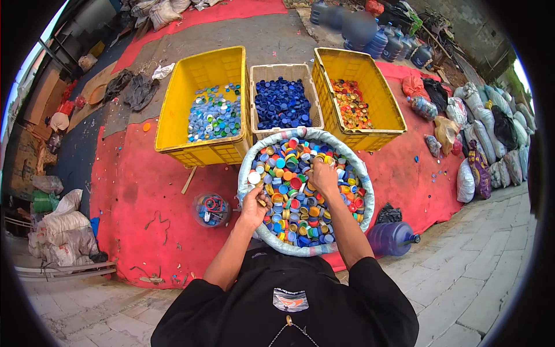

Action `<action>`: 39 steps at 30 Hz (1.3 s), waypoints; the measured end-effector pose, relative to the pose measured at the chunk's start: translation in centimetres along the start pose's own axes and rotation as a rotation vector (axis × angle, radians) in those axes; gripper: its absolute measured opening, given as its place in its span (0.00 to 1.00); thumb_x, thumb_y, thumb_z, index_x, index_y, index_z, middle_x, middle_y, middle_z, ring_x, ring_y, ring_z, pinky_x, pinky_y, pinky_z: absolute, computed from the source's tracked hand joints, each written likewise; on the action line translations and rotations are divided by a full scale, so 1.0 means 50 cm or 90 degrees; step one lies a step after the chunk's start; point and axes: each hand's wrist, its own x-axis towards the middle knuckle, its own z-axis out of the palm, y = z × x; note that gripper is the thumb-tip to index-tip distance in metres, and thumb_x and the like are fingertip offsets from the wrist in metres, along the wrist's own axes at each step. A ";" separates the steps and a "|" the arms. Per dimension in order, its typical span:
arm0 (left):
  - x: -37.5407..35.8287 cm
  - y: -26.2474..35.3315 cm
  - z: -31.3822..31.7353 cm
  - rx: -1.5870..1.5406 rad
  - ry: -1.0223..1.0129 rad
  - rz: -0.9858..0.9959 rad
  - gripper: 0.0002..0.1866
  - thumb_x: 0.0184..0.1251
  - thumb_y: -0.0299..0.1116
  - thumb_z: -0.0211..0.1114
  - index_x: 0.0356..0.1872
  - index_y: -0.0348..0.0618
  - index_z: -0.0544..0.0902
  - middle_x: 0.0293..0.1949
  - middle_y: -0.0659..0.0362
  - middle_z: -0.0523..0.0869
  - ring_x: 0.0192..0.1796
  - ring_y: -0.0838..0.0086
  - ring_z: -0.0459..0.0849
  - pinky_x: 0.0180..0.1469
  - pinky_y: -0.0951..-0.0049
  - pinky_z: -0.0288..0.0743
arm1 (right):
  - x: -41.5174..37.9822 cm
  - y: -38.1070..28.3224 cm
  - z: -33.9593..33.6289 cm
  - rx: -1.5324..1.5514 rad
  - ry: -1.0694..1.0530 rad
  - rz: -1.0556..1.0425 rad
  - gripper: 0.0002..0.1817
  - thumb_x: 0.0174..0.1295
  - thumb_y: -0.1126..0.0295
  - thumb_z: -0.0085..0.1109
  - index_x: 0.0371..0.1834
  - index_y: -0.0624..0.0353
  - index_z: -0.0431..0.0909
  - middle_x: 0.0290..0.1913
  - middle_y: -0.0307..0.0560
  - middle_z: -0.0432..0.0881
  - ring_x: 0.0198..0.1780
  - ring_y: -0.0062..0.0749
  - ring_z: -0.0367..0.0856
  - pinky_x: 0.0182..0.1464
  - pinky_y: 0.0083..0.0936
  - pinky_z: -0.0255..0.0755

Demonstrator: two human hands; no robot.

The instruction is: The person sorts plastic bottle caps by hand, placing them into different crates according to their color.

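A round basket with a pale wrapped rim is in front of me, heaped with bottle caps of many colours. My left hand is over its left side, fingers curled around a yellowish bottle cap. A white cap lies just above that hand. On the right of the heap, my right hand is closed among the caps with its fingertips pointing down. What those fingers pinch is hidden.
Beyond the basket stand a yellow crate with light-blue caps, a whitish crate with dark-blue caps and another yellow crate with orange caps. A clear tub sits left; a blue water jug lies right. Filled sacks line the right.
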 end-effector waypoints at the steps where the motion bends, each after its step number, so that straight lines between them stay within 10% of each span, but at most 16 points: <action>1: 0.000 0.000 -0.005 -0.002 0.005 -0.007 0.11 0.66 0.39 0.65 0.28 0.52 0.73 0.22 0.69 0.71 0.25 0.81 0.70 0.31 0.73 0.69 | 0.003 0.003 0.007 -0.016 0.003 -0.001 0.14 0.54 0.68 0.59 0.41 0.63 0.74 0.32 0.62 0.84 0.34 0.59 0.85 0.35 0.51 0.78; 28: -0.006 -0.031 -0.025 0.383 0.056 0.268 0.08 0.65 0.31 0.67 0.38 0.42 0.77 0.24 0.69 0.73 0.22 0.88 0.67 0.22 0.84 0.62 | -0.023 0.009 0.039 0.113 0.015 0.129 0.29 0.50 0.71 0.58 0.58 0.65 0.64 0.39 0.68 0.83 0.39 0.65 0.82 0.42 0.54 0.75; 32: -0.022 -0.010 -0.034 0.648 0.094 0.360 0.12 0.57 0.29 0.71 0.38 0.36 0.80 0.32 0.58 0.83 0.33 0.77 0.80 0.36 0.74 0.73 | -0.063 -0.005 -0.004 0.256 0.083 0.181 0.38 0.48 0.69 0.70 0.64 0.61 0.66 0.49 0.52 0.86 0.45 0.51 0.85 0.49 0.40 0.77; 39: -0.006 0.002 -0.009 0.995 0.022 0.601 0.21 0.54 0.27 0.70 0.49 0.36 0.76 0.44 0.45 0.82 0.45 0.49 0.84 0.47 0.54 0.77 | -0.169 -0.006 -0.024 0.452 0.170 0.298 0.44 0.48 0.68 0.73 0.70 0.61 0.63 0.47 0.53 0.87 0.49 0.37 0.85 0.55 0.32 0.74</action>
